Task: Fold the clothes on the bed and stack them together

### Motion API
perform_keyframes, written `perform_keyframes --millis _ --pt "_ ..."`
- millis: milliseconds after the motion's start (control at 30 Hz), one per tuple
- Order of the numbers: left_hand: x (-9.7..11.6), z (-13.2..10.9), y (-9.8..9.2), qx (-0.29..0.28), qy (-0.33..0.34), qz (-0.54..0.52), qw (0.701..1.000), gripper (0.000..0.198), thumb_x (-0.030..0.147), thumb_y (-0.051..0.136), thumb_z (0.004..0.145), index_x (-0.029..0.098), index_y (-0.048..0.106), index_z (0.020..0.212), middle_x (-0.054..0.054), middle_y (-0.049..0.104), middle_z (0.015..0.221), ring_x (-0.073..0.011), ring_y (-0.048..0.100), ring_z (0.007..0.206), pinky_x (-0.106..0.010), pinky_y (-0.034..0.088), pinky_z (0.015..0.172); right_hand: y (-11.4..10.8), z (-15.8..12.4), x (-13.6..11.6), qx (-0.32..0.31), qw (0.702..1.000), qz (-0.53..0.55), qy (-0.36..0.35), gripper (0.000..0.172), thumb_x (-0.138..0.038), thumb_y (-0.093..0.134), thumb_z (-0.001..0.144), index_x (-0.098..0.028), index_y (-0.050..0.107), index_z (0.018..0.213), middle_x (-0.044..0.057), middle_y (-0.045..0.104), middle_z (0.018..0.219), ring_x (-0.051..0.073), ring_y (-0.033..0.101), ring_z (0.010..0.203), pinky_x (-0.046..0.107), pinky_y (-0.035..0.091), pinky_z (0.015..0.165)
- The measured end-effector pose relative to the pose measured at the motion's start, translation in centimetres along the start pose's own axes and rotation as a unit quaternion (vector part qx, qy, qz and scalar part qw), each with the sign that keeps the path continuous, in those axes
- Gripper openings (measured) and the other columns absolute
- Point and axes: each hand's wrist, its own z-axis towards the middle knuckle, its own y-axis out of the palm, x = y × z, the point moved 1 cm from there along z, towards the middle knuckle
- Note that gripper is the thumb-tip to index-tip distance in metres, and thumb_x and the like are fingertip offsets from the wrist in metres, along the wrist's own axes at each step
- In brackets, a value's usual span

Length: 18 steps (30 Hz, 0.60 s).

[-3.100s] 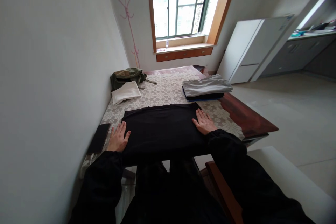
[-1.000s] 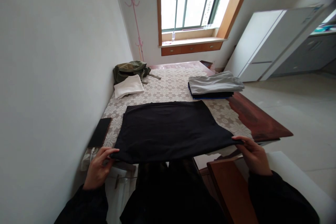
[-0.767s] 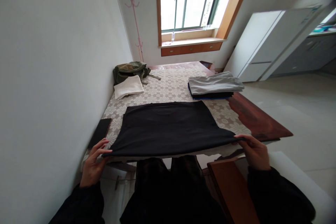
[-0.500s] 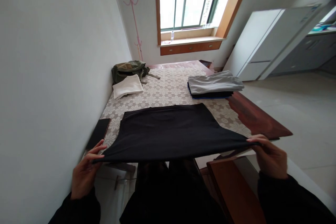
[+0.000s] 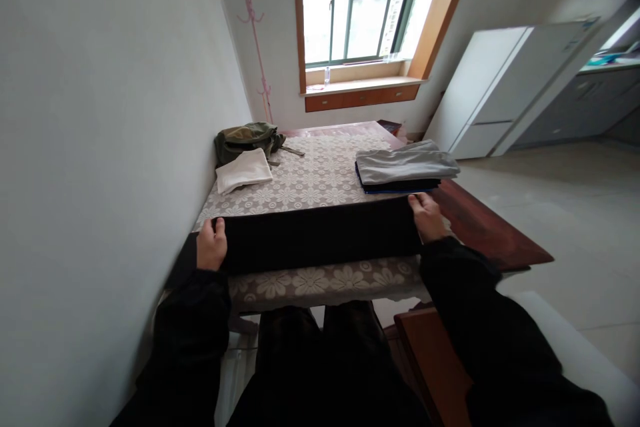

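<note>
A black cloth garment (image 5: 320,233), folded into a long narrow band, lies across the near part of the table. My left hand (image 5: 211,245) grips its left end at the upper corner, thumb and fingers closed on the fabric. At the other end my right hand (image 5: 427,218) is closed on the upper right corner. The garment's exact kind cannot be made out. Beneath it is a lace tablecloth (image 5: 305,282) with a flower pattern, showing along the table's front edge.
Beyond the garment, at right, sits a stack of folded clothes with a grey one (image 5: 405,165) on top. A folded white cloth (image 5: 245,170) lies at left against a green backpack (image 5: 247,138). The wall (image 5: 125,113) borders the left side. A wooden chair (image 5: 435,360) stands near my right.
Both hands have moved away from me and inward, carrying the near edge over to the far edge. The black garment is now folded to a narrower strip, uncovering the front of the tablecloth.
</note>
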Motion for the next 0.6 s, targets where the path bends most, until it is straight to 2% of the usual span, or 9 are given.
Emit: perform_keyframes --millis 100,200,467,600 --pt "1.2 1.3 2.7 -0.040 -0.022 0.051 0.998 0.035 0.039 0.045 0.100 0.016 0.067 0.114 -0.021 0.075 0.102 -0.0379 0.071 0.104 -0.046 0.054 0.090 2.8 1.6 -1.5 -0.025 0.998 -0.046 0.035 0.038 -0.038 0.038 0.104 -0.021 0.069 0.117 0.014 0.076 0.105 0.030 0.070 0.102 0.035 0.051 0.085" --pt "1.1 1.4 4.1 -0.064 -0.023 0.085 0.994 0.035 0.040 0.049 0.099 0.015 0.070 0.113 -0.024 0.075 0.102 -0.0414 0.071 0.103 -0.049 0.053 0.088 4.3 1.3 -1.6 -0.037 0.995 -0.084 0.049 0.035 -0.038 0.046 0.102 -0.018 0.071 0.116 0.018 0.076 0.100 0.033 0.071 0.099 0.038 0.049 0.084" --pt "0.2 1.6 4.4 -0.058 -0.012 0.111 0.992 0.042 0.046 0.046 0.101 0.019 0.069 0.124 -0.022 0.075 0.109 -0.0391 0.071 0.105 -0.046 0.053 0.086 4.3 0.5 -0.5 -0.045 0.986 -0.153 0.050 0.038 -0.044 0.049 0.102 -0.020 0.072 0.121 0.019 0.076 0.105 0.033 0.070 0.099 0.041 0.049 0.084" --pt "0.0 1.7 4.7 -0.049 -0.016 0.097 0.994 0.040 0.047 0.048 0.101 0.023 0.072 0.122 -0.019 0.076 0.111 -0.0381 0.071 0.102 -0.045 0.053 0.084 4.4 0.7 -0.3 -0.040 0.984 -0.166 0.041 0.041 -0.047 0.048 0.102 -0.021 0.073 0.122 0.018 0.076 0.103 0.032 0.071 0.096 0.040 0.050 0.082"
